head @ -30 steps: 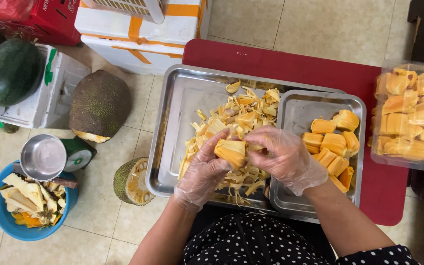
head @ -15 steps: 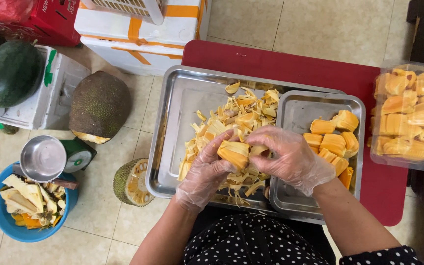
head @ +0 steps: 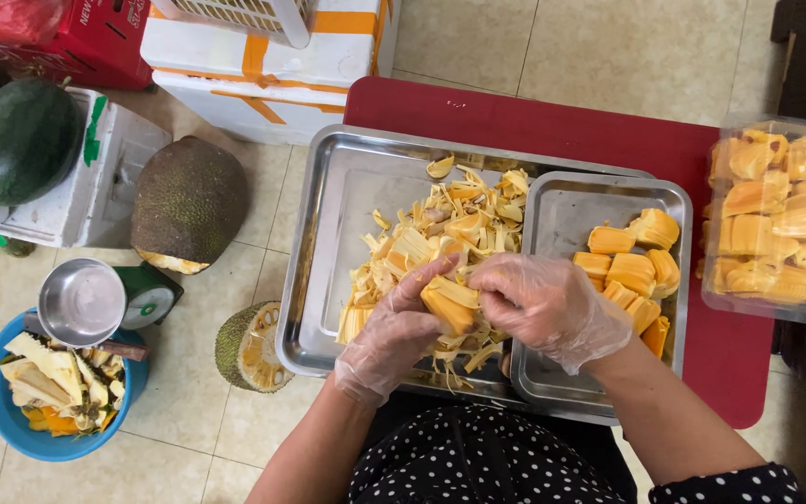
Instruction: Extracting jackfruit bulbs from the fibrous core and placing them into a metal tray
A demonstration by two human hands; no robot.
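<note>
Fingers [head: 422, 280] of my left hand [head: 394, 331] pinch the jackfruit pod [head: 448, 306] from its left end, curled tight around it. Over the large steel tray [head: 328, 243], above the heap of pale strands [head: 440, 224], the pod lies between both hands, long axis running left-right. My right hand [head: 548, 308] presses its fingertips together on the right end, equally near.

A clear plastic clamshell box [head: 774, 219] of orange fruit pods stands at the right edge of the red worktop [head: 552, 126]. On the floor beyond it sits a white foam box banded with orange tape [head: 268, 70], a red printed carton [head: 95, 42] to its left, and a white foam box with a green label [head: 86, 173] beside that.
</note>
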